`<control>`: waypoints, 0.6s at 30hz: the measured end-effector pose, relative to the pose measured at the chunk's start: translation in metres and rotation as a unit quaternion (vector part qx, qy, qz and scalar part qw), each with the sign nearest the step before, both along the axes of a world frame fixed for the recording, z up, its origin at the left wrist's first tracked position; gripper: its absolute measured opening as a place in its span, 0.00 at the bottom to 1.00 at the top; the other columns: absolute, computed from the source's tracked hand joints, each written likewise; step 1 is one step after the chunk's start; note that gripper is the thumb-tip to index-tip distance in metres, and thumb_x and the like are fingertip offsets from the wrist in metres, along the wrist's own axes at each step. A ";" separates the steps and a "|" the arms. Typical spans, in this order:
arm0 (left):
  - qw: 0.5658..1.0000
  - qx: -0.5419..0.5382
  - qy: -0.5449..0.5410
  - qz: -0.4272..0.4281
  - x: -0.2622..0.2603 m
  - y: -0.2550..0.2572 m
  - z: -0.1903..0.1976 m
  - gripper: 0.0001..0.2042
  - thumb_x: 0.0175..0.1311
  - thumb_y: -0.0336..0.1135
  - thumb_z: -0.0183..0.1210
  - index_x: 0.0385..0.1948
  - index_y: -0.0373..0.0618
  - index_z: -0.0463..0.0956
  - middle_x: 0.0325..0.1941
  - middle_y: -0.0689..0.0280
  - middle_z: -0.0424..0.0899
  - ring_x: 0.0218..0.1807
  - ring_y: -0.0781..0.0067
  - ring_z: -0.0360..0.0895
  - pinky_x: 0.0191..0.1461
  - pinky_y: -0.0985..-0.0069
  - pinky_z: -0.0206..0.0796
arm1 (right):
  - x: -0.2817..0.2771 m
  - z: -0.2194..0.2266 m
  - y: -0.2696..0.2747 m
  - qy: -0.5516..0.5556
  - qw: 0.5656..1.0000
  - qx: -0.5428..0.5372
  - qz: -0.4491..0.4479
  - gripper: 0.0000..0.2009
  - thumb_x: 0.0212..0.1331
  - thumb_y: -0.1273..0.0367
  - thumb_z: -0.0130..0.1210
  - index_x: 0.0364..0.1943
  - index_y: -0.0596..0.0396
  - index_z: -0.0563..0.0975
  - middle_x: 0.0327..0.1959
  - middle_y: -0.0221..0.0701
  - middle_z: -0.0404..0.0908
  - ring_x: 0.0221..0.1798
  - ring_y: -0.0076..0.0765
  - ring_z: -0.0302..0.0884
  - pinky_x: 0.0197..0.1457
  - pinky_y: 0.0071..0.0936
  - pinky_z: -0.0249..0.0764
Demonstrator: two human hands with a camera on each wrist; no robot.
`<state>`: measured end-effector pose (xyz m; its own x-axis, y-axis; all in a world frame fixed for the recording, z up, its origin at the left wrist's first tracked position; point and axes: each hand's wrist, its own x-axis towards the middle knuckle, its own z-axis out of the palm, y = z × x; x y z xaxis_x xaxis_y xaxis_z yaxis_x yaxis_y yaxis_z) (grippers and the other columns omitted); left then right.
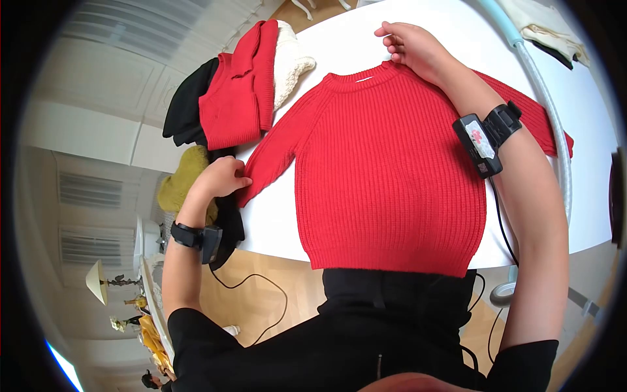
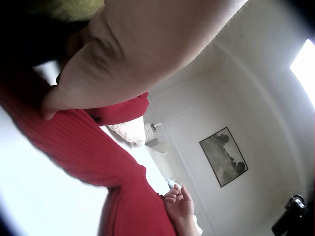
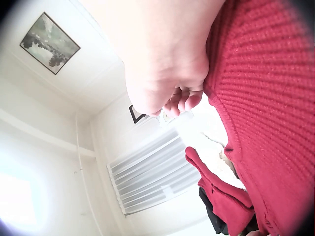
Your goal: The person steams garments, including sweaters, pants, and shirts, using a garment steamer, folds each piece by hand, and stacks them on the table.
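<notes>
A red ribbed sweater (image 1: pixel 392 170) lies spread flat on the white table (image 1: pixel 346 39), its neckline away from the body and its hem at the near edge. At the left, my left hand (image 1: pixel 223 176) pinches the cuff of one sleeve (image 2: pixel 106 152); in the left wrist view the thumb lies over the knit. My right hand (image 1: pixel 417 47) is at the neckline's right shoulder, palm turned sideways, with loosely bent fingers and nothing in them. In the right wrist view, the right hand (image 3: pixel 167 69) overlaps the sweater's edge. The other sleeve (image 1: pixel 522 104) stretches right, partly behind my forearm.
At the left lie a folded red knit (image 1: pixel 238 98), a cream knit (image 1: pixel 290 65), a black garment (image 1: pixel 183 111) and a fuzzy olive item (image 1: pixel 186 179). A pale tube (image 1: pixel 539 85) crosses the right sleeve. Light cloths (image 1: pixel 545 26) lie at the far right. A cable (image 1: pixel 285 300) hangs below.
</notes>
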<state>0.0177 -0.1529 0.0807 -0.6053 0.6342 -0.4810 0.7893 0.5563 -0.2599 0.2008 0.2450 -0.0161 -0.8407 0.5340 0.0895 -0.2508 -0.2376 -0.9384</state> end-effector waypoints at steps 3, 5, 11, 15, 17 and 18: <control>0.994 0.101 -0.007 -0.042 0.004 -0.002 0.021 0.13 0.60 0.40 0.65 0.36 0.38 0.79 0.28 0.57 0.80 0.32 0.55 0.78 0.40 0.64 0.71 | 0.002 0.001 -0.002 -0.005 1.000 0.017 -0.009 0.11 0.70 0.63 0.52 0.40 0.56 0.80 0.30 0.24 0.73 0.33 0.19 0.66 0.40 0.18 0.69; 0.982 0.176 -0.062 0.030 0.012 0.009 0.044 0.10 0.63 0.36 0.62 0.37 0.40 0.76 0.26 0.64 0.76 0.30 0.69 0.75 0.37 0.70 0.69 | 0.003 0.002 -0.003 -0.015 0.999 0.030 -0.010 0.11 0.70 0.62 0.52 0.42 0.56 0.79 0.30 0.22 0.72 0.32 0.17 0.66 0.39 0.16 0.68; 0.888 0.423 -0.181 -0.001 0.045 0.078 0.043 0.14 0.67 0.32 0.58 0.53 0.42 0.72 0.33 0.67 0.77 0.34 0.81 0.73 0.39 0.79 0.68 | 0.000 -0.004 -0.001 0.001 0.999 0.049 0.014 0.11 0.69 0.63 0.53 0.43 0.56 0.78 0.31 0.21 0.71 0.31 0.16 0.65 0.40 0.14 0.70; 0.869 0.423 -0.259 0.002 0.095 0.132 0.008 0.14 0.72 0.33 0.54 0.55 0.41 0.72 0.38 0.69 0.76 0.40 0.81 0.74 0.45 0.80 0.69 | 0.001 0.002 -0.003 -0.008 0.998 0.057 0.010 0.10 0.70 0.64 0.52 0.44 0.57 0.78 0.31 0.21 0.71 0.31 0.16 0.66 0.40 0.14 0.70; 0.824 0.468 -0.317 0.022 0.096 0.139 -0.006 0.13 0.72 0.35 0.55 0.53 0.39 0.74 0.38 0.67 0.78 0.40 0.81 0.76 0.45 0.80 0.69 | 0.007 0.005 -0.007 -0.023 0.998 0.055 -0.008 0.10 0.70 0.65 0.51 0.44 0.56 0.78 0.30 0.21 0.71 0.31 0.16 0.66 0.41 0.13 0.69; 0.827 0.462 -0.320 0.016 0.086 0.137 -0.013 0.13 0.72 0.35 0.55 0.53 0.39 0.74 0.38 0.67 0.78 0.40 0.81 0.76 0.45 0.80 0.69 | 0.008 0.006 -0.007 -0.022 0.998 0.051 -0.016 0.10 0.70 0.65 0.51 0.44 0.56 0.78 0.30 0.21 0.71 0.31 0.16 0.66 0.41 0.13 0.69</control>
<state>0.1035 -0.0160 0.0680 -0.4384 0.8984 -0.0276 0.5818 0.3070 0.7531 0.2090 0.2380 -0.0104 -0.8282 0.5500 0.1081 -0.2152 -0.1338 -0.9674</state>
